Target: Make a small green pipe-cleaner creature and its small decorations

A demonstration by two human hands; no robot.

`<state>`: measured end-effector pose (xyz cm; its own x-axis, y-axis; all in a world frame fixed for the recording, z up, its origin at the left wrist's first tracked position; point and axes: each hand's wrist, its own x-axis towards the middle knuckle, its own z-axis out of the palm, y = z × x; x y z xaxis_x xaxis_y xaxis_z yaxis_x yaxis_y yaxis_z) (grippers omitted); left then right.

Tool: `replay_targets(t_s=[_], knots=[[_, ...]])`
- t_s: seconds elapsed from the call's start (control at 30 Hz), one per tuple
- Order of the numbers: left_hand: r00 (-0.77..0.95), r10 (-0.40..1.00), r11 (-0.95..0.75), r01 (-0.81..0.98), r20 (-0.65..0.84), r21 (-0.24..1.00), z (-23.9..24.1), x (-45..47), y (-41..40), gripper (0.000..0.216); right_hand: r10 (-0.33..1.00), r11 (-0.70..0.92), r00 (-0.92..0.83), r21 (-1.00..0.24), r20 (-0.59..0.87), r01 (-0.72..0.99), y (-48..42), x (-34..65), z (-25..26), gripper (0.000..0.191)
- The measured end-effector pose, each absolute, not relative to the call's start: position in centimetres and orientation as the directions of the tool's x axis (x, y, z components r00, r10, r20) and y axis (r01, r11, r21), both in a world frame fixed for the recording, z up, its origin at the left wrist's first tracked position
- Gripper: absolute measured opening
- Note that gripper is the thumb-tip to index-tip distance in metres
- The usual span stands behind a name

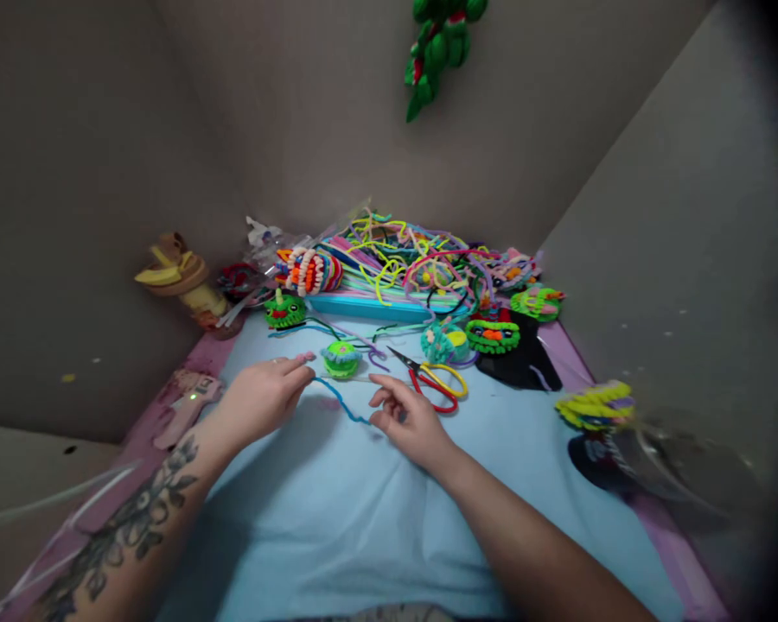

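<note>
A blue pipe cleaner point(341, 403), slightly wavy, stretches between my two hands above the pale blue cloth. Its left end is pinched in the closed fingers of my left hand point(267, 396). The other end meets the thumb of my right hand point(410, 421), whose thumb and fingers are curled together round it. Just beyond the hands sits a small round pipe-cleaner piece point(341, 359), green with a light blue band. Scissors point(436, 384) with one red and one yellow handle lie past my right hand, their blades parted.
A blue tray point(369, 307) heaped with coloured pipe cleaners point(421, 250) stands at the back. Finished-looking pipe-cleaner figures surround it, including a green one point(285, 309) and a teal one point(442, 342). A pink glue gun point(191, 406) lies left; a black cap point(525, 354) lies right.
</note>
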<state>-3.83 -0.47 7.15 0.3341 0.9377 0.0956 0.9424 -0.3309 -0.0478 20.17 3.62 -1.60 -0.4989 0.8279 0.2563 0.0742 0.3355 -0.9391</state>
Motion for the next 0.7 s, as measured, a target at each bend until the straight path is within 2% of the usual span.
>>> replay_targets(t_s=[0.1,0.27,0.33,0.43,0.53,0.7], knots=[[0.248,0.964,-0.250,0.968,0.091,0.008,5.2,-3.9,-2.4,0.025,0.775,0.401,-0.582,-0.903,0.246,0.152,3.0,19.6,-1.8,0.043],[0.158,0.982,-0.164,0.985,0.108,0.051,3.7,-4.0,-3.7,0.025,0.750,0.518,-0.573,-0.832,0.330,0.199,2.7,19.3,-1.6,0.018],[0.154,0.983,-0.159,0.986,0.101,0.045,3.6,-4.1,-4.2,0.024,0.734,0.557,-0.572,-0.807,0.366,0.198,2.8,19.4,-1.4,0.013],[0.173,0.983,-0.172,0.985,0.052,-0.029,3.7,-4.0,-5.1,0.023,0.706,0.624,-0.587,-0.740,0.397,0.250,3.1,19.8,-1.2,0.014],[0.207,0.977,-0.212,0.972,-0.052,-0.106,3.9,-4.0,-6.2,0.023,0.636,0.729,-0.648,-0.600,0.419,0.328,3.3,20.0,-0.9,0.019],[0.220,0.967,-0.234,0.967,-0.132,-0.101,3.7,-4.3,-7.1,0.022,0.509,0.847,-0.740,-0.409,0.439,0.340,2.9,20.0,-0.8,0.025]])
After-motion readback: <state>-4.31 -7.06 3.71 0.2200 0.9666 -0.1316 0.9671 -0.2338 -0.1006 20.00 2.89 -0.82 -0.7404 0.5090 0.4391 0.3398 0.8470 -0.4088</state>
